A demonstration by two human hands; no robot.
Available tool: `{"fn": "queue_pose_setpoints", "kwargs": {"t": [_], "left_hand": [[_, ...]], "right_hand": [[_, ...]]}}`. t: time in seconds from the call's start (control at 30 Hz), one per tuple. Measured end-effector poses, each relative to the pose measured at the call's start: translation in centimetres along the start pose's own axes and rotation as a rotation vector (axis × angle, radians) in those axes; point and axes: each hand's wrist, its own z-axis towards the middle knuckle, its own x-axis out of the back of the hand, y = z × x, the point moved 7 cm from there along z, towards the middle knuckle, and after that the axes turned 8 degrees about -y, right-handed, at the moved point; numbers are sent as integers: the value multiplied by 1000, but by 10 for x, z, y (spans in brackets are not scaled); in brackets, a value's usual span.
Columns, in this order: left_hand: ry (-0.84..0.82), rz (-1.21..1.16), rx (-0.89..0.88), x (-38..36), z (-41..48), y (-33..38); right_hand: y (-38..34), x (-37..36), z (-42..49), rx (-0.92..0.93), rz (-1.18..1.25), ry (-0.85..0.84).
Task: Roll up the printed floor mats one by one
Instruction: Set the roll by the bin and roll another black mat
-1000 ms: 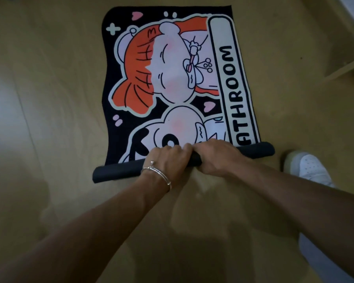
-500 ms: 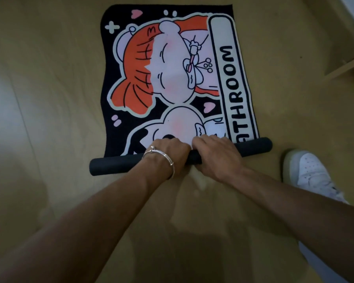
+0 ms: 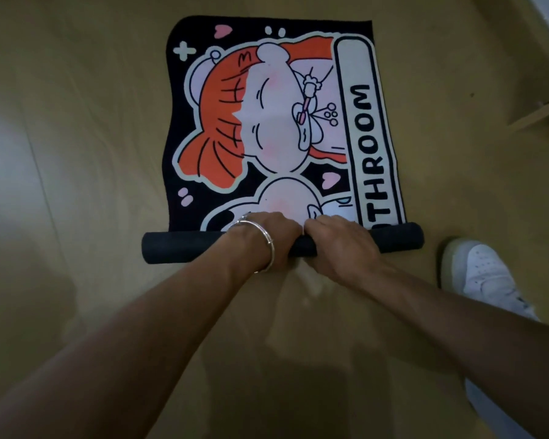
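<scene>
Two hands held the roll [image 3: 178, 250] of a printed floor mat [image 3: 267, 128].
Near the middle of the frame, the left hand [image 3: 268, 236] and right hand [image 3: 339, 245] sat close together, fingers curled over the middle of the roll. It lay long from left to right, and both hands were just as near to it. The flat part lay past the hands, toward the top, so the next push probably had to go that way.

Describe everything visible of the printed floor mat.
The black fabric floor mat printed with an orange-haired cartoon figure lies flat on the wooden floor, lettering THROOM showing along its right edge. Its near end is wound into a dark roll, plain backing outward. The left hand and right hand grip the roll's middle.
</scene>
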Motion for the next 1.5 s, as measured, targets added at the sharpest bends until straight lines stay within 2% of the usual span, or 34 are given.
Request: {"fn": "queue_pose_setpoints", "kwargs": {"t": [0.13, 0.17, 0.27, 0.33, 0.4, 0.47, 0.53, 0.7, 0.77, 0.83, 0.9, 1.1, 1.27, 1.3, 1.43, 1.5], "left_hand": [[269, 78, 28, 6, -8, 3], [271, 88, 38, 4, -8, 3], [111, 47, 37, -5, -1, 4], [51, 16, 32, -4, 4, 3], [94, 28, 42, 0, 3, 3], [207, 42, 60, 0, -4, 6], [285, 49, 84, -4, -10, 7], [100, 14, 101, -3, -2, -2], [119, 21, 90, 1, 0, -4], [220, 34, 93, 2, -5, -2], [282, 36, 108, -2, -12, -2], [30, -120, 115, -5, -5, -12], [314, 9, 98, -2, -13, -1], [307, 1, 108, -2, -13, -2], [97, -56, 70, -4, -1, -6], [133, -41, 67, -2, -2, -4]], "right_hand": [[9, -4, 6, -65, 125, -128], [8, -3, 5, -61, 105, -110], [3, -2, -3, -16, -74, 6], [2, -5, -6, 2, -147, 27], [4, -4, -2, -19, -97, -40], [8, -2, 6, -76, -3, -167], [8, -1, 10, -68, 4, -222], [-3, 1, 1, 32, -135, -15], [2, 1, 5, -12, -74, -63], [7, -1, 13, -49, 0, -199], [7, 0, 16, -33, 2, -252], [-10, 5, 1, 34, -164, -9], [2, 5, 13, -16, 12, -222], [1, 7, 12, 2, 19, -203], [-4, 4, 1, 46, -136, -18], [-2, 3, 4, 13, -81, -83]]}}
